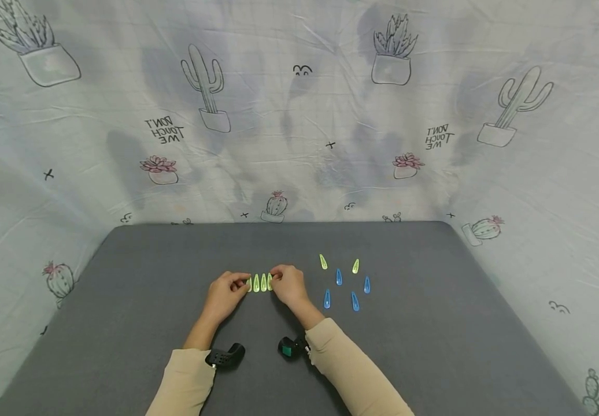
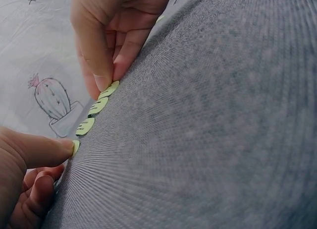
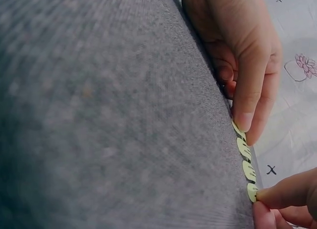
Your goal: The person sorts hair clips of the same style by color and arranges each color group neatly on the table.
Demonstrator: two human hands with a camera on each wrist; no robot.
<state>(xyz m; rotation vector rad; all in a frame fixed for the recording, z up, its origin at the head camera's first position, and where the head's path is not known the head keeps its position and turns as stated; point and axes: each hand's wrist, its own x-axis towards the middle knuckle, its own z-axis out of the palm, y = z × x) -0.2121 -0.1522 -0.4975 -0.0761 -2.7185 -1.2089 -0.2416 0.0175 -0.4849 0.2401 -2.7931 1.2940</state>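
Note:
A row of several yellow-green snap hair clips [image 1: 257, 283] stands side by side on the grey table between both hands. At the row's left end, my left hand [image 1: 225, 296] pinches the outermost clip [image 2: 76, 148] between thumb and fingers. My right hand [image 1: 289, 286] grips the clip at the right end [image 3: 252, 193] with thumb and fingertips, partly covering it. The middle clips [image 3: 249, 170] lie untouched, close together with narrow gaps. In the left wrist view the right hand [image 2: 116, 35] reaches down from above onto the far end of the row.
Right of the hands lie several blue snap hair clips [image 1: 339, 277] and two more yellow-green ones, a left one [image 1: 323, 262] and a right one [image 1: 355, 266]. The grey table [image 1: 122, 300] ends at a cactus-printed cloth [image 1: 299, 162] behind and at the sides.

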